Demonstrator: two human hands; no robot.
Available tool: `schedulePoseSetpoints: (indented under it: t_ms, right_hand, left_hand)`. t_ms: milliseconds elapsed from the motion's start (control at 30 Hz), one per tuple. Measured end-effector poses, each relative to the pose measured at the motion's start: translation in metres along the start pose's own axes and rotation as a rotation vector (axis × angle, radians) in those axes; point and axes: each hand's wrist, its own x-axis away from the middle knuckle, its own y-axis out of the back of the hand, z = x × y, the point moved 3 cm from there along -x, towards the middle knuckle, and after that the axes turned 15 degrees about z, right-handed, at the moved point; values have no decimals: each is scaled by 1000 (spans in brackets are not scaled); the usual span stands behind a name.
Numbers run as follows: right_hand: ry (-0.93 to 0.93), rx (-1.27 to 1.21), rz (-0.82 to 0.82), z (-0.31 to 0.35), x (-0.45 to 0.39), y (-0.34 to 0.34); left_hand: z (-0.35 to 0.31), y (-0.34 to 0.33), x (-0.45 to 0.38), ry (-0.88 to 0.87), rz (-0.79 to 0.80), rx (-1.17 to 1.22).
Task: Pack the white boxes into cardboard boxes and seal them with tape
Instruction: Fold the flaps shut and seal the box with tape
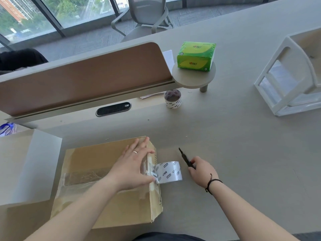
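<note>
A closed cardboard box [97,164] lies on the table in front of me, with a strip of clear tape along its top seam. My left hand [132,164] presses flat on the box's right top edge with straight fingers. A tape roll [171,172] hangs at the box's right side, still joined to the strip. My right hand [202,169], just right of the roll, grips a small black cutter [185,158] with its tip pointing up and left. A white box [27,164] stands to the left of the cardboard box.
A second tape roll [172,98] stands near the brown desk divider [83,75]. A green tissue pack [196,56] sits on a round shelf. A white drawer unit [291,75] is at the right. A grey chair [145,18] stands beyond the table.
</note>
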Motion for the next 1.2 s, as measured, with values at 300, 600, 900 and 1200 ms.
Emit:
schedulePoseSetpoints:
  t_ms: [300,600,900,1200]
  right_hand:
    - [-12,-1045,200,-4,83,-6]
    - [129,-939,367,45,126,-29]
    - [121,-768,324,72,121,-45]
    - [113,-461,196,106,123,-49]
  left_hand:
    - [-18,63,-54,-47,56,-12]
    - [-60,42,-108,-89,582,-164]
    - [-50,30,-121,-2,685,-276]
    - [-53,33,-118,63,747,-79]
